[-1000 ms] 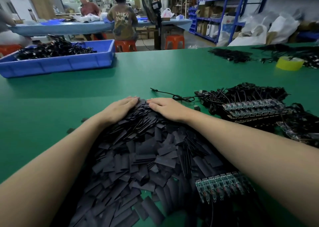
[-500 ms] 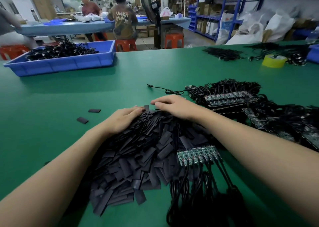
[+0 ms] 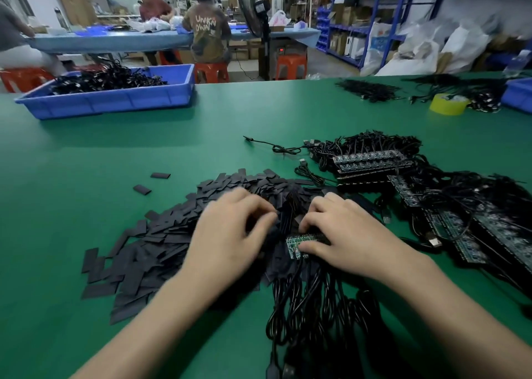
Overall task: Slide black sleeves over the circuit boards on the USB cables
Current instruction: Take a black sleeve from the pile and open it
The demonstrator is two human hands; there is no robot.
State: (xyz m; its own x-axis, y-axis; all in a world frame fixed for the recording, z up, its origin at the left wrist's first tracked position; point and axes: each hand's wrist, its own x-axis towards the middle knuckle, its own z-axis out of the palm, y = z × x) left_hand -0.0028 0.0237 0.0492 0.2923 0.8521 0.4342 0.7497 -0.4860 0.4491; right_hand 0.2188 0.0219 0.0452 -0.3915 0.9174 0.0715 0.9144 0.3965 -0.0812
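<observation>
Head view
Table: a green table [image 3: 86,177] carries everything in reach.
Surroundings: a blue bin [image 3: 115,99] of black cables sits at the far left; a yellow tape roll [image 3: 447,104] lies at the far right; a standing fan [image 3: 254,16] and seated people are beyond the far edge.
Spare stock: stacked rows of circuit boards [image 3: 371,161] with tangled black leads lie to the right, near the right forearm.
In the way: both hands cover the middle of the sleeve pile, hiding what lies under the palms.
Sleeves: a broad heap of flat black sleeves [image 3: 149,249] spreads left of centre; two loose sleeves [image 3: 142,189] lie apart on its far left.
Board row: a green board row [image 3: 296,244] shows at its left end only, between the hands, on top of the heap.
Axis: its long side runs left to right; its USB cables [image 3: 311,306] trail toward the viewer.
Left hand: the left hand [image 3: 230,234] is blurred, fingers curled over the heap; whether it grips anything I cannot tell.
Right hand: the right hand [image 3: 342,232] pinches the board row between thumb and fingers.
</observation>
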